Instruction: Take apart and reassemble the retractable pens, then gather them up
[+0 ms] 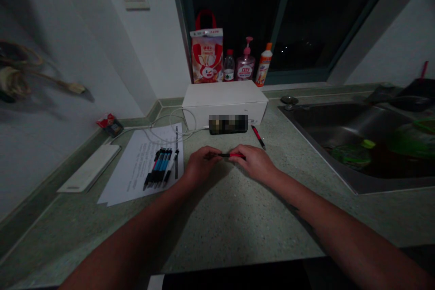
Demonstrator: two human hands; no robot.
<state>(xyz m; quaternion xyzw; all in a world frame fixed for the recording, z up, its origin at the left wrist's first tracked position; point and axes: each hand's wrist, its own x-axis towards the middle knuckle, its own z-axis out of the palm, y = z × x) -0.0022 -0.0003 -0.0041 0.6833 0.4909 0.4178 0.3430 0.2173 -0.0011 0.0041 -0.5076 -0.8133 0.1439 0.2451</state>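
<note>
Both of my hands are closed on a red and black pen (225, 155), held level above the counter. My left hand (201, 162) pinches its dark end, and my right hand (255, 161) grips the red part. A second red and black pen (258, 137) lies on the counter just beyond my right hand. To the left, several pens (161, 166), mostly blue and black, lie side by side on printed sheets of paper (125, 163). In front of my hands, a phone (228, 125) with a cable leans against a white box (224, 95).
A steel sink (319, 145) with green plastic items is at the right. Behind the box stand a red snack bag (207, 56), a small bottle (229, 65), a pink pump bottle (245, 61) and an orange-capped bottle (263, 64). A white slab (90, 167) lies at the left.
</note>
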